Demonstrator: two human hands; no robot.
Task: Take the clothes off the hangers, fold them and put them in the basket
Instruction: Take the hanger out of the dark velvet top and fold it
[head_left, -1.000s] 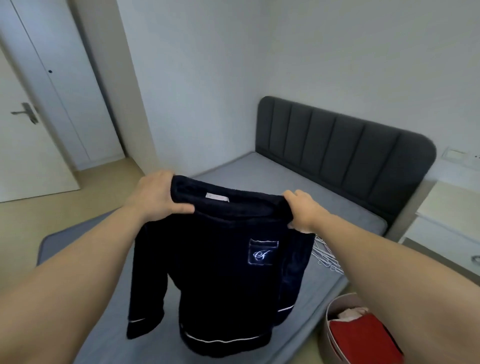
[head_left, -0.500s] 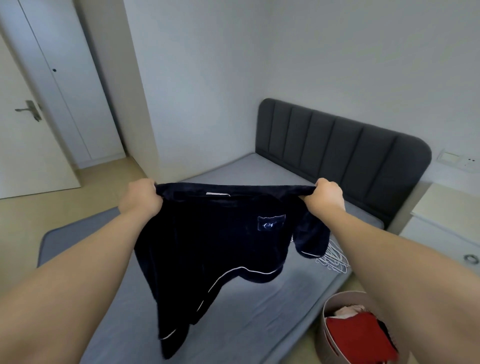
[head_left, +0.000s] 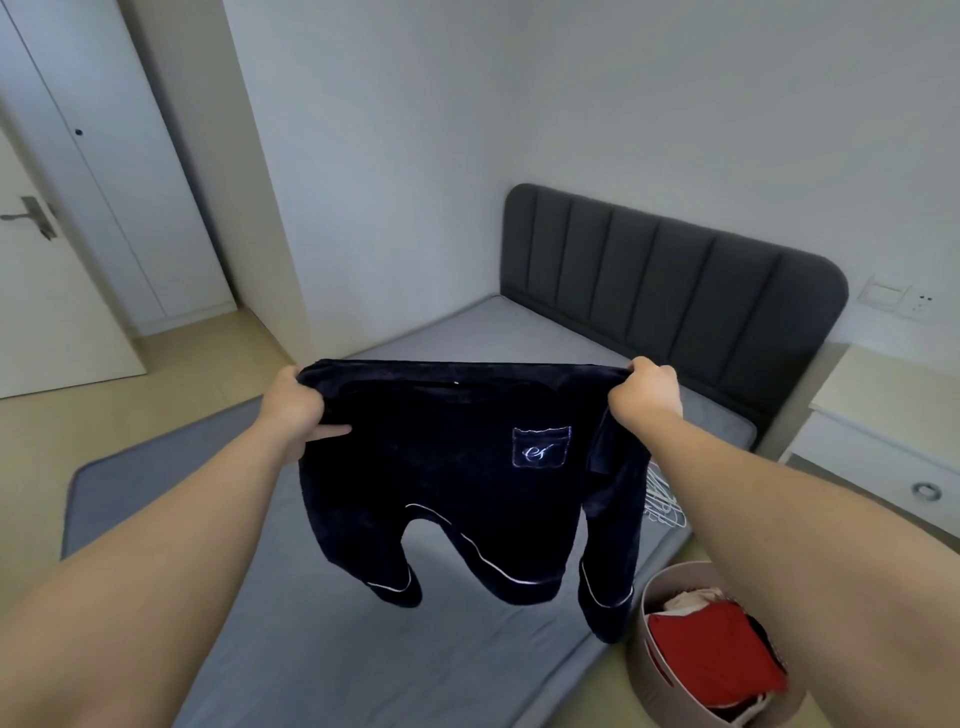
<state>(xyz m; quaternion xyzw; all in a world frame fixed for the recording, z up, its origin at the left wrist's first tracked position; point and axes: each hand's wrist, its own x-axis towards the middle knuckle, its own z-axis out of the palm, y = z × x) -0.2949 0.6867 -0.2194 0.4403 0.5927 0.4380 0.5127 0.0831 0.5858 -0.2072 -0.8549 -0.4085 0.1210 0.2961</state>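
A dark navy pyjama top with white piping and a chest pocket hangs in the air above the grey bed. My left hand grips its left shoulder and my right hand grips its right shoulder, stretching the top edge wide. No hanger is in the garment. Both sleeves dangle free. A pale round basket stands on the floor at the bed's right edge, with a folded red garment on top of other clothes. A pile of white hangers lies on the bed behind the right sleeve.
A dark padded headboard closes the far end of the bed. A white nightstand stands at the right. White doors are at the far left, beyond a strip of wooden floor.
My hands spread the top's shoulders wider apart and shook it; the body swung up and out, and now hangs down again with the hem rippled.
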